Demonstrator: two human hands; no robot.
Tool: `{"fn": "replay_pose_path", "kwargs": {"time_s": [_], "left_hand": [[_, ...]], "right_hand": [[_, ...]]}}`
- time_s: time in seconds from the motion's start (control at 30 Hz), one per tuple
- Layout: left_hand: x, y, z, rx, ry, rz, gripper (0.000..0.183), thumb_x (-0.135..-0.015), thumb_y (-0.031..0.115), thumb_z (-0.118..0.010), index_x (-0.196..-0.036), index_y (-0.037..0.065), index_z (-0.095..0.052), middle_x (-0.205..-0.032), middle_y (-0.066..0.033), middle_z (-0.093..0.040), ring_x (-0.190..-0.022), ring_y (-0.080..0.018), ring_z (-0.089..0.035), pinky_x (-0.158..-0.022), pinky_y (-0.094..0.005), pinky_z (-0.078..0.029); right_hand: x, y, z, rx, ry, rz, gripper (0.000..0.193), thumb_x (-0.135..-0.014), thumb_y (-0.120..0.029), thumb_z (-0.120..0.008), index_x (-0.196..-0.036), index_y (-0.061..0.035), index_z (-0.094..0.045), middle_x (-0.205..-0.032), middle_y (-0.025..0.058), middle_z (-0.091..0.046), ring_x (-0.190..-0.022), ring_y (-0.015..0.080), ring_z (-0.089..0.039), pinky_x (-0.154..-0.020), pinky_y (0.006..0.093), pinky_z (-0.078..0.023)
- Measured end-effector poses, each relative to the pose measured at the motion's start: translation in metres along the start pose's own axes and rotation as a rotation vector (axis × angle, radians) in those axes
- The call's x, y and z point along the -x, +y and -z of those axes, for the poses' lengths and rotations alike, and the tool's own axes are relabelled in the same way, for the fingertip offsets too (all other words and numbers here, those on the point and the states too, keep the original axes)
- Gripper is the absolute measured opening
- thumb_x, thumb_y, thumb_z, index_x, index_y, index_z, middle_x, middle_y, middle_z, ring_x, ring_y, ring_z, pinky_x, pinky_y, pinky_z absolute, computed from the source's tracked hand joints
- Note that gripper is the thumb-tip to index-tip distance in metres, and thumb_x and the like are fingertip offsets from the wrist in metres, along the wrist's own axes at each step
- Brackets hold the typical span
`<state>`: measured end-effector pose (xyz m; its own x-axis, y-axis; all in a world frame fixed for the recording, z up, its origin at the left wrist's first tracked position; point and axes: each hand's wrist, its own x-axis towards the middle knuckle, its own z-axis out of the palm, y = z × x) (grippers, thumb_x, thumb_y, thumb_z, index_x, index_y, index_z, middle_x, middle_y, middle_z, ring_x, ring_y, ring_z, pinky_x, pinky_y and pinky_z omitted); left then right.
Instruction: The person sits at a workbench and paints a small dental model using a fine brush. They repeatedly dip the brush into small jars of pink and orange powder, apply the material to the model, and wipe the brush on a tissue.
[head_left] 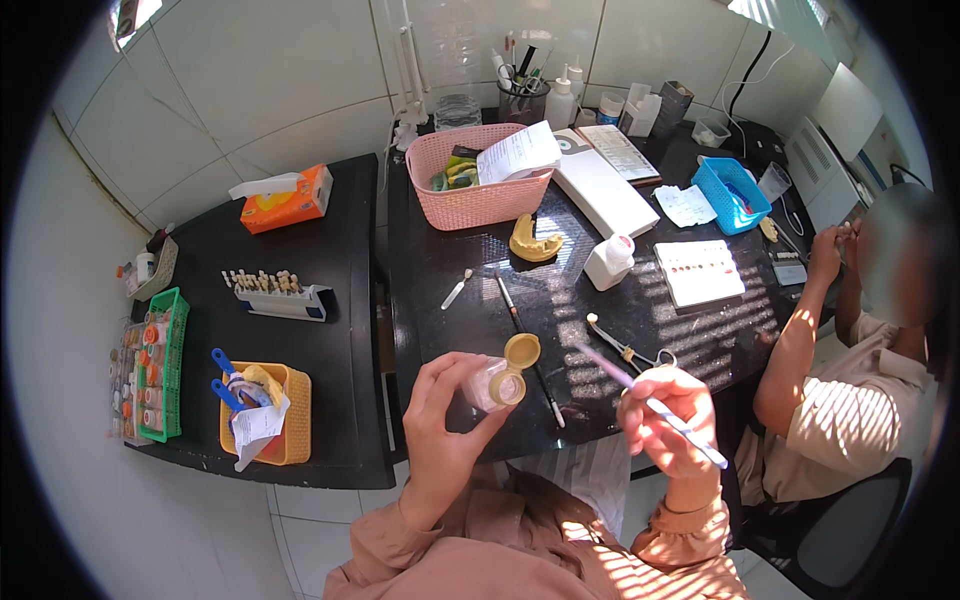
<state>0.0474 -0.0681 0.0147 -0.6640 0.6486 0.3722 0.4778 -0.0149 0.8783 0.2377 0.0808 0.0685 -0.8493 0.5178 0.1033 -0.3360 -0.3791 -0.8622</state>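
My left hand [440, 415] is closed around a small clear bottle [480, 384] with pinkish contents. Its gold flip cap [522, 350] stands open, and the mouth is tilted to the right. In my right hand [676, 420], the fingers pinch a slender purple-and-white stick-like tool [607, 366], whose far tip points toward the bottle but is apart from it. Beyond that hand lie locking forceps [630, 354] with a small tooth-like piece at their tip. A thin brush [508, 296], a tooth shade tab [458, 288] and a yellow dental cast [535, 241] lie on the black table.
A white bottle [609, 263] and a white palette [700, 272] stand farther right. Behind are a pink basket [480, 207] and a blue basket [728, 213]. On the left are a tooth shade guide [280, 298] and a yellow basket [300, 420]. A seated person [840, 410] works at right.
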Motion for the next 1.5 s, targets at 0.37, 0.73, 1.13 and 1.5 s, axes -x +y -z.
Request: {"fn": "replay_pose_path", "kwargs": {"time_s": [0.37,0.73,1.13,1.5], "left_hand": [[0.003,-0.003,0.002,-0.007,0.017,0.008,0.047,-0.069,-0.001,-0.081,-0.113,0.003,-0.064,-0.116,-0.0109,-0.057,-0.105,-0.0212,-0.061,-0.086,-0.0311,-0.054],[0.003,0.001,0.004,-0.053,0.004,-0.062,0.055,-0.062,0.000,-0.082,-0.115,0.009,-0.067,-0.113,-0.0087,-0.059,-0.103,-0.0247,-0.060,-0.087,-0.0345,-0.050],[0.003,-0.002,0.005,-0.056,-0.019,-0.073,0.055,-0.066,-0.001,-0.080,-0.119,0.010,-0.067,-0.114,-0.0096,-0.059,-0.102,-0.0268,-0.060,-0.086,-0.0358,-0.050],[0.003,-0.002,0.004,-0.071,-0.023,-0.074,0.056,-0.066,-0.001,-0.081,-0.119,0.011,-0.066,-0.114,-0.0102,-0.058,-0.102,-0.0264,-0.060,-0.086,-0.0356,-0.050]], "right_hand": [[0.011,0.024,-0.040,0.386,0.240,0.138,0.018,-0.089,-0.007,-0.059,-0.102,0.0052,-0.056,-0.088,0.0159,-0.062,-0.082,0.0193,-0.061,-0.078,0.0332,-0.050],[-0.007,0.026,-0.054,0.760,0.330,-0.007,0.014,-0.087,-0.010,-0.070,-0.093,0.0026,-0.070,-0.083,0.0076,-0.067,-0.072,0.0106,-0.062,-0.064,0.0237,-0.048],[-0.015,0.044,-0.051,0.635,0.457,0.021,0.023,-0.091,-0.022,-0.069,-0.093,0.0011,-0.067,-0.075,0.0055,-0.067,-0.070,0.0091,-0.060,-0.064,0.0222,-0.044],[-0.022,0.050,-0.042,0.507,0.521,-0.031,0.022,-0.096,-0.020,-0.061,-0.090,0.0015,-0.063,-0.072,0.0086,-0.066,-0.065,0.0107,-0.062,-0.063,0.0240,-0.047]]}}
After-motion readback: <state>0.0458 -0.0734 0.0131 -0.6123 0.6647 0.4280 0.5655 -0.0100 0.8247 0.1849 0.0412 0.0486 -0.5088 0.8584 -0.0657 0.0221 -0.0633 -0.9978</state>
